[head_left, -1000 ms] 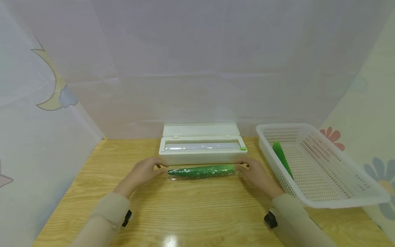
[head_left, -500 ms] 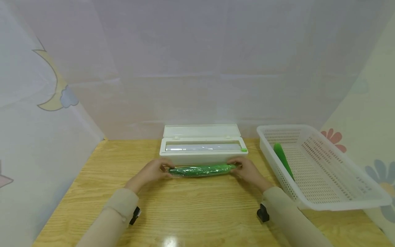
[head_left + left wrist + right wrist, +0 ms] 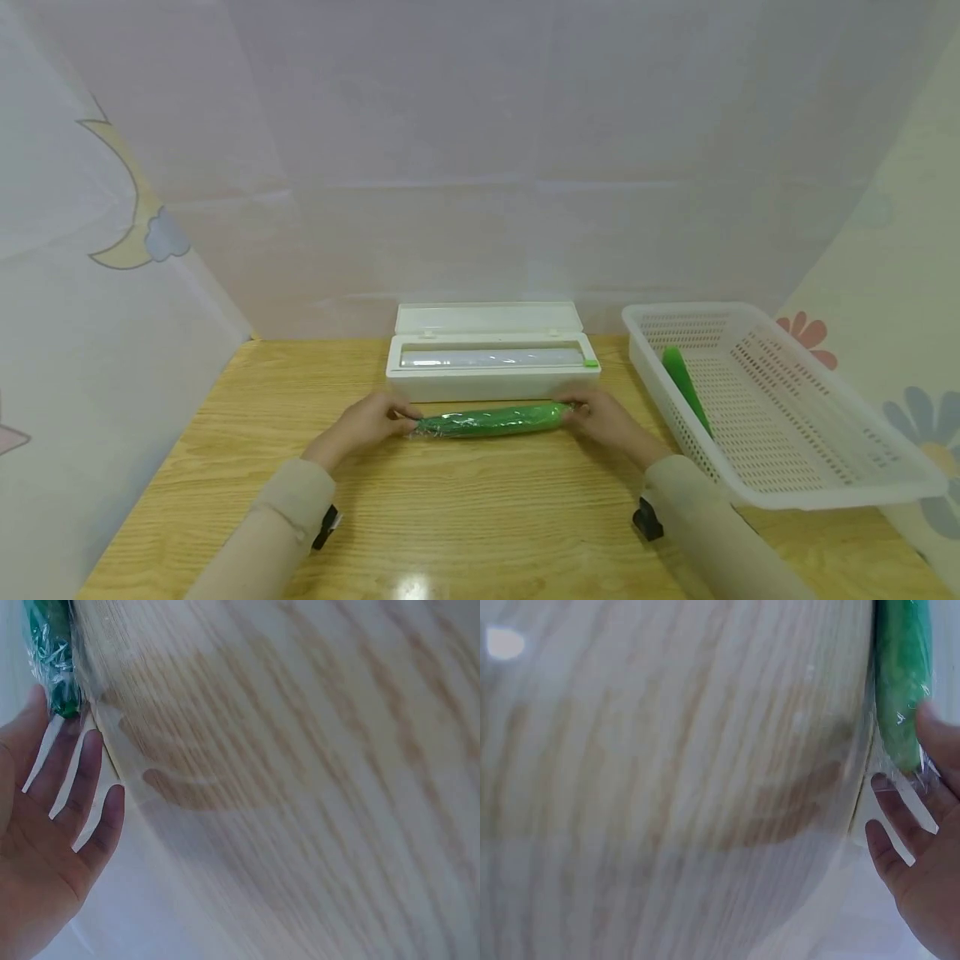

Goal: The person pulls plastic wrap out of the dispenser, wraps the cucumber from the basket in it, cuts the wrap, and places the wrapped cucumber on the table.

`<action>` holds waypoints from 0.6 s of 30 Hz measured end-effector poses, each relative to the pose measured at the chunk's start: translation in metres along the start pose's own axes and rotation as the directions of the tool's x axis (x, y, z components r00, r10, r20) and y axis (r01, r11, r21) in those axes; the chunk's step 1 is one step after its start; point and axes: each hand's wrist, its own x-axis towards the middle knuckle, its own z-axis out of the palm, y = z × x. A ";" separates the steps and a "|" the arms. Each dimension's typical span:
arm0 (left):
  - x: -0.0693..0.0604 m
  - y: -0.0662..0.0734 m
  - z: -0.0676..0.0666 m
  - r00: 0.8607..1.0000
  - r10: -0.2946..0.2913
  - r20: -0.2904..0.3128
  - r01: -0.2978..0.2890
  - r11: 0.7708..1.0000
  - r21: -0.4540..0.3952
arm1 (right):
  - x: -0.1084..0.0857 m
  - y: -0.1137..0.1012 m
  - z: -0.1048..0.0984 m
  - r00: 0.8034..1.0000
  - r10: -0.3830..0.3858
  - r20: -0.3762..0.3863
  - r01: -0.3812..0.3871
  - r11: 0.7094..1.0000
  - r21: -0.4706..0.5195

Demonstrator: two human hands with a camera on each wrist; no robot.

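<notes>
A green cucumber (image 3: 491,421) in shiny clear plastic wrap lies crosswise between both hands, in front of the white cling film box. At its darker left end, my left hand (image 3: 367,423) pinches the wrapped tip between thumb and forefinger. The left wrist view shows the other fingers of that hand (image 3: 52,825) spread loosely below the wrapped cucumber (image 3: 56,660). My right hand (image 3: 603,423) pinches the paler right end. In the right wrist view, its thumb lies against the wrapped cucumber (image 3: 904,690), and loose film gathers at the fingers (image 3: 900,817).
The cling film box (image 3: 491,385) stands behind the cucumber, lid (image 3: 487,317) raised, with a film roll (image 3: 491,358) inside and a green slider (image 3: 591,363). To the right, a white perforated basket (image 3: 832,498) holds another green cucumber (image 3: 686,387). Cloth walls surround the wooden table (image 3: 480,525).
Both hands have moved inward onto the cucumber's ends. The film that spread out around it now lies closer. Since half a second ago, the cucumber has shifted slightly toward the person and its surface has turned.
</notes>
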 end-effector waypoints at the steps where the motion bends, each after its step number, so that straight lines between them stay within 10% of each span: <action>1: 0.000 0.000 0.000 1.000 -0.001 0.000 0.001 1.000 0.009 | 0.000 0.000 0.001 1.000 -0.005 -0.001 0.005 1.000 -0.009; 18: 0.005 0.004 0.006 0.997 0.018 -0.075 -0.003 0.981 0.194 | 0.002 -0.006 0.002 0.992 -0.126 -0.024 0.123 0.988 -0.088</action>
